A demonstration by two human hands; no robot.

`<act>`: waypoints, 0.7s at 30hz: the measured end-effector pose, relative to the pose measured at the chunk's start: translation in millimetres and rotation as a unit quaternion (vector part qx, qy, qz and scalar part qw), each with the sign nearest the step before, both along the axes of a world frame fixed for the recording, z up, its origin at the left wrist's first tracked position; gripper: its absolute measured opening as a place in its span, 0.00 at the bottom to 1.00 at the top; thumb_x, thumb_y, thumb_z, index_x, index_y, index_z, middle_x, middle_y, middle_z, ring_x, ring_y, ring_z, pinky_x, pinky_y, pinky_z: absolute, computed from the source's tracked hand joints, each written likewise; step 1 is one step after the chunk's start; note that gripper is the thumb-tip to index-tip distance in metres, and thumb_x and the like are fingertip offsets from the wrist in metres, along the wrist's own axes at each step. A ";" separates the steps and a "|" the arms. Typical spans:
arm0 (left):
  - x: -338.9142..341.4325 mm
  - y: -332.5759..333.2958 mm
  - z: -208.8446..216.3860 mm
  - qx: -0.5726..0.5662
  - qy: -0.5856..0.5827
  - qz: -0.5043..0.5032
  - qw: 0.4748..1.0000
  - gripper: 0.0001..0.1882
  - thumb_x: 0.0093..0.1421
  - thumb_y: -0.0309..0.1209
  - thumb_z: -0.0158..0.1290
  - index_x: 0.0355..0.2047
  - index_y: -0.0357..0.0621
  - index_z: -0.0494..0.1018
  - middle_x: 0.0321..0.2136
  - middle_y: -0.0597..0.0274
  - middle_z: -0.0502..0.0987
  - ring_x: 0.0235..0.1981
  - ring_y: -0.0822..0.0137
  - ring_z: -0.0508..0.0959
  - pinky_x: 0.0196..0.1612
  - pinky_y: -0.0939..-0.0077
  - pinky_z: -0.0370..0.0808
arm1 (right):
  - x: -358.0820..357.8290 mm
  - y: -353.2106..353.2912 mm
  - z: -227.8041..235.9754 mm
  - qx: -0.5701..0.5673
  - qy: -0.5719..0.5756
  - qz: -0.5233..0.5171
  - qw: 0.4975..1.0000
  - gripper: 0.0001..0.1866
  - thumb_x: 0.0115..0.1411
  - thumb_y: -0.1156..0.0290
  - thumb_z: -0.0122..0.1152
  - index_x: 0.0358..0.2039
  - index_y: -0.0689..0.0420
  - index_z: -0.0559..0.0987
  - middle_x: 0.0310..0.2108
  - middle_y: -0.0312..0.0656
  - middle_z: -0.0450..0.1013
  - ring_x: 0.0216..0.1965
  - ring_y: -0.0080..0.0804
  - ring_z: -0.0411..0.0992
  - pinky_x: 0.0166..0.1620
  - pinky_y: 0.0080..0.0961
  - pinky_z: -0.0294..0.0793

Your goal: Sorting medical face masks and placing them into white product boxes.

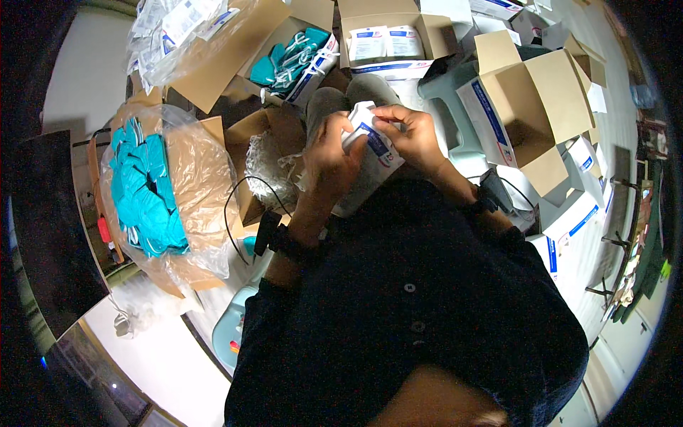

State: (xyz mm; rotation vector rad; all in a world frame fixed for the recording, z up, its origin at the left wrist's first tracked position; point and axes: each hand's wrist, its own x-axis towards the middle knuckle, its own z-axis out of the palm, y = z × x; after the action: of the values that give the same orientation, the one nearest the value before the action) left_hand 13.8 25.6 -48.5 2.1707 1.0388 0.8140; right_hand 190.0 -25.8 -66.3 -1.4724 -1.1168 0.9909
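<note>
Above my lap, both hands hold a small white packet (pixel 381 151) with a blue band. My left hand (pixel 336 155) grips its left side, thumb over the front and fingers curled behind. My right hand (pixel 411 135) pinches the upper edge between thumb and fingertips. The top of the packet looks bent or folded, but whether it is open I cannot tell. Just beyond my knees stands an open carton (pixel 436 50) with similar white packets inside. To its left, another carton (pixel 310 87) holds teal masks (pixel 295 60) with white straps.
At left, a clear plastic bag (pixel 206 213) holds a pile of teal masks (pixel 146 192). A box with white straps (pixel 265 167) sits by my left forearm. At right are a large open carton (pixel 530 99), a pale green stool (pixel 462 121) and more white boxes (pixel 580 206).
</note>
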 end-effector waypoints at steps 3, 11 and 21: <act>-1.8 2.7 -2.2 -0.014 -0.010 0.005 1.000 0.21 0.52 0.29 0.62 0.43 0.44 0.65 0.42 0.45 0.75 0.42 0.42 0.76 0.42 0.57 0.74 | -3.2 -3.7 1.9 0.004 -0.037 -0.004 0.999 0.11 0.60 0.74 0.62 0.43 0.63 0.81 0.38 0.41 0.80 0.39 0.20 0.74 0.44 0.19 0.73; -3.5 4.3 -4.8 0.000 -0.011 0.008 1.000 0.21 0.51 0.30 0.62 0.43 0.44 0.66 0.41 0.46 0.75 0.42 0.42 0.76 0.42 0.57 0.73 | -5.7 -13.9 -1.4 0.074 -0.112 -0.038 0.990 0.11 0.59 0.74 0.63 0.43 0.63 0.80 0.37 0.40 0.79 0.38 0.23 0.75 0.46 0.21 0.73; 2.8 5.2 0.0 0.033 -0.006 -0.048 0.998 0.09 0.54 0.33 0.60 0.32 0.43 0.74 0.37 0.50 0.76 0.38 0.47 0.77 0.38 0.60 0.74 | -0.8 6.6 4.3 0.029 0.162 0.096 0.982 0.05 0.58 0.74 0.64 0.32 0.62 0.80 0.32 0.38 0.78 0.35 0.20 0.72 0.42 0.22 0.71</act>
State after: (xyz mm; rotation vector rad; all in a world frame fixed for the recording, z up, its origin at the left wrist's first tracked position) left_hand 16.6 30.8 -48.5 2.2495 0.9048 0.8271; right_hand 189.2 -19.2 -62.1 -1.1205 -1.0501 1.2707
